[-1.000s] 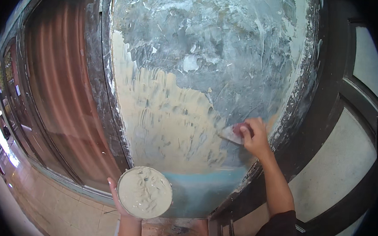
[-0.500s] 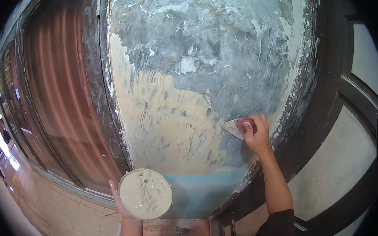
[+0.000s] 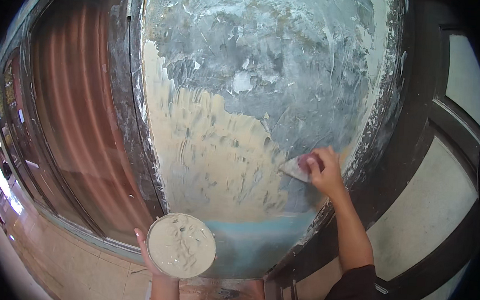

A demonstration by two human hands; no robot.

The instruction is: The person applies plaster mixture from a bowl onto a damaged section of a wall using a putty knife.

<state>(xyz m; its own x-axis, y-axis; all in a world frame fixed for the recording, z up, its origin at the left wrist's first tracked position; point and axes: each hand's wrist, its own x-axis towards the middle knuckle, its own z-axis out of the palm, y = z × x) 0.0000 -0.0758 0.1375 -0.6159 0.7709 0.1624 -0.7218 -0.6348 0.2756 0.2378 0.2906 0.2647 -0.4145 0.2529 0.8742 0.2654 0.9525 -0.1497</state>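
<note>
In my right hand [image 3: 328, 171] is a putty knife [image 3: 299, 167] with a reddish handle and a pale, triangular-looking blade. Its blade lies at the wall, by the right edge of a cream putty patch [image 3: 212, 148]. Bare grey, scraped wall [image 3: 245, 57] spreads above and to the right of that patch. My left hand [image 3: 153, 260] supports a round tub of cream putty [image 3: 183, 246] from below and its left side, low in front of the wall. The putty surface is lumpy, with a small dark hole near the top. Most of my left fingers are hidden under the tub.
On the left stands a dark-framed window with a reddish-brown curtain [image 3: 72, 101] behind it. A dark wooden door with pale panels [image 3: 429, 200] is at the right. A light blue band [image 3: 263, 225] crosses the lower wall. Tiled floor [image 3: 90, 267] lies lower left.
The putty knife has shifted slightly down and left along the wall, its blade now blurred. The tub has moved a little left. The view has tilted slightly.
</note>
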